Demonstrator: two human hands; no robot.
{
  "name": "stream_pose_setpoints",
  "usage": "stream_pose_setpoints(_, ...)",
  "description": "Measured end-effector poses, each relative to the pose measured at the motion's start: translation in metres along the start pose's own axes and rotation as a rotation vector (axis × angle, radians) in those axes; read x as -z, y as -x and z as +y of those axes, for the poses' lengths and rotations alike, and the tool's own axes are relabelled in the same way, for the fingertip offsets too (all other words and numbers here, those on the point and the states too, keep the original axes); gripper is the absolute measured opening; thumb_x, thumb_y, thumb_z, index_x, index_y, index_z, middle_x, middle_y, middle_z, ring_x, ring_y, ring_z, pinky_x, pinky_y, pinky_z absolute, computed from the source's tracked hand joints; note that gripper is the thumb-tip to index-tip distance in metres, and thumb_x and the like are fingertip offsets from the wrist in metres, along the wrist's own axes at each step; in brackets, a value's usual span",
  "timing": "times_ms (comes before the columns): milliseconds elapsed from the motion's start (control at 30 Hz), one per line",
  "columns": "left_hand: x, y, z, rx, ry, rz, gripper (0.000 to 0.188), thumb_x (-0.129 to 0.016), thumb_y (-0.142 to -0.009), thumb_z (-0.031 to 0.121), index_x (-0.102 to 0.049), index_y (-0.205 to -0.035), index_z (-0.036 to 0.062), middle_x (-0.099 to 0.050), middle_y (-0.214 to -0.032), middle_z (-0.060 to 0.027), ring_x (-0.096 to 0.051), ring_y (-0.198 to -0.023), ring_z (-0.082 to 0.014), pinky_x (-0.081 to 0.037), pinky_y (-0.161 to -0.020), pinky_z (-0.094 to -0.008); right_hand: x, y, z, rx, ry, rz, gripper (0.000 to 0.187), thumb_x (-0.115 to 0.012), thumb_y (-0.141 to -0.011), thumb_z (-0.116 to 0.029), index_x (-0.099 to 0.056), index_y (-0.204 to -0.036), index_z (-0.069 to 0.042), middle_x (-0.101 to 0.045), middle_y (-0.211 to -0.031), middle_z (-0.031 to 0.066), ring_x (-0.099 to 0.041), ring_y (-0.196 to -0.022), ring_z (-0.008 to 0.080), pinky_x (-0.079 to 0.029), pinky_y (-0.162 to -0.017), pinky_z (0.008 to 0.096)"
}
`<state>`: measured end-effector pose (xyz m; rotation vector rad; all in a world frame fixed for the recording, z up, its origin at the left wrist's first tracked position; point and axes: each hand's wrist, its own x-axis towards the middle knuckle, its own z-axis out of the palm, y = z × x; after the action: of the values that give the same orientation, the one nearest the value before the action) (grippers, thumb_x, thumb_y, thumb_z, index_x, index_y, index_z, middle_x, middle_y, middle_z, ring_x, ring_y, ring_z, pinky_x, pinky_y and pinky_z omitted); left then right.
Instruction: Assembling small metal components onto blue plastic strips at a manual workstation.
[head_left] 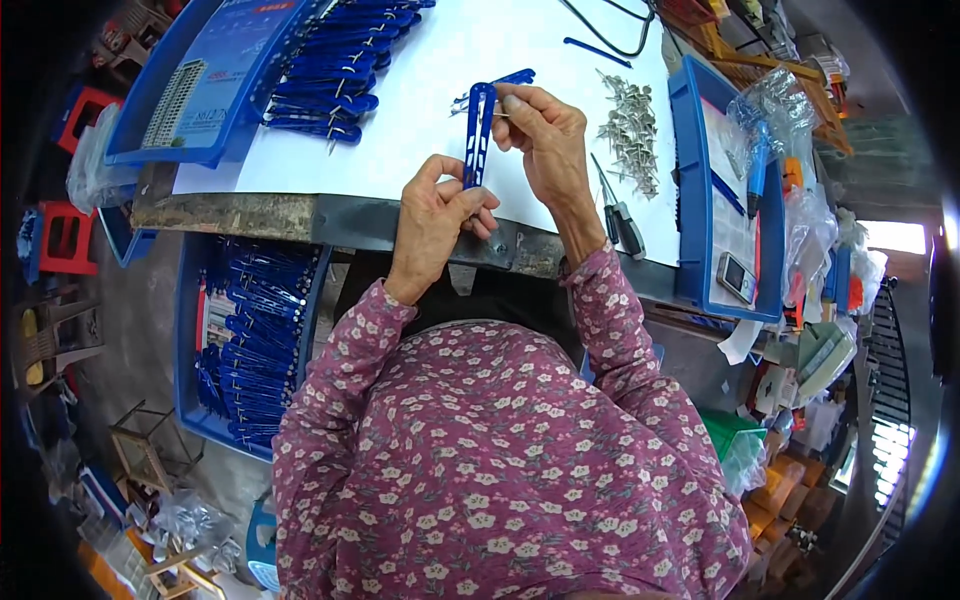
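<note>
My left hand is closed on the lower end of a long blue slotted clip, held upright over the table. Beside the clip's rounded top, my right hand pinches a small pale metal piece, mostly hidden by the fingers. Another blue clip part lies just behind on the white sheet. To the right is a pile of small metal pieces. A heap of blue clips with metal bits sticking out lies at the far left.
A dark-handled pointed tool lies near the front edge. A blue tray at the right holds pens and a small device. Another blue tray stands at the left. Below the table, a bin holds many blue clips.
</note>
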<state>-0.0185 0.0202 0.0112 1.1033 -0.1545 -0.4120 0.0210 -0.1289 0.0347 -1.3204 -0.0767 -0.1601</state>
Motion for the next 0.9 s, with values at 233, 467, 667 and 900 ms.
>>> stream_pose_setpoints(233, 0.007, -0.006, -0.004, -0.001, -0.012, 0.014, 0.015, -0.054, -0.085, 0.004, -0.042, -0.092, 0.0001, -0.061, -0.080, -0.0166, -0.061, -0.064, -0.0160, -0.050, -0.055, -0.0230, -0.004, -0.007, 0.009, -0.035, -0.048, 0.000, 0.020, -0.055, -0.086, -0.010, -0.060, -0.096, 0.006, -0.060, -0.074, 0.0081, -0.054, -0.060, 0.0102, -0.043, -0.053, 0.0201)
stream_pose_setpoints(467, 0.010, -0.008, -0.011, 0.027, 0.084, 0.049, 0.015, -0.053, -0.083, 0.002, -0.041, -0.092, -0.0001, -0.061, -0.076, -0.0169, -0.061, -0.059, -0.0174, -0.051, -0.050, -0.0236, -0.008, -0.010, 0.018, -0.127, 0.019, 0.036, 0.017, -0.058, -0.083, -0.011, -0.062, -0.084, 0.005, -0.060, -0.066, 0.0074, -0.054, -0.053, 0.0088, -0.043, -0.047, 0.0183)
stream_pose_setpoints(667, 0.012, -0.010, -0.014, 0.010, 0.128, 0.045, 0.015, -0.053, -0.083, 0.003, -0.041, -0.092, 0.0000, -0.060, -0.076, -0.0175, -0.060, -0.059, -0.0182, -0.051, -0.050, -0.0244, -0.017, -0.012, 0.023, -0.136, 0.095, 0.128, 0.015, -0.058, -0.083, -0.011, -0.060, -0.078, 0.002, -0.058, -0.062, 0.0053, -0.050, -0.049, 0.0081, -0.040, -0.044, 0.0176)
stream_pose_setpoints(900, 0.011, -0.011, -0.011, 0.009, 0.091, 0.052, 0.015, -0.053, -0.083, 0.003, -0.041, -0.091, 0.0003, -0.060, -0.077, -0.0173, -0.060, -0.059, -0.0183, -0.050, -0.050, -0.0250, -0.017, -0.013, 0.028, -0.094, 0.098, 0.109, 0.014, -0.056, -0.085, -0.010, -0.058, -0.077, 0.002, -0.057, -0.063, 0.0047, -0.049, -0.049, 0.0073, -0.040, -0.044, 0.0181)
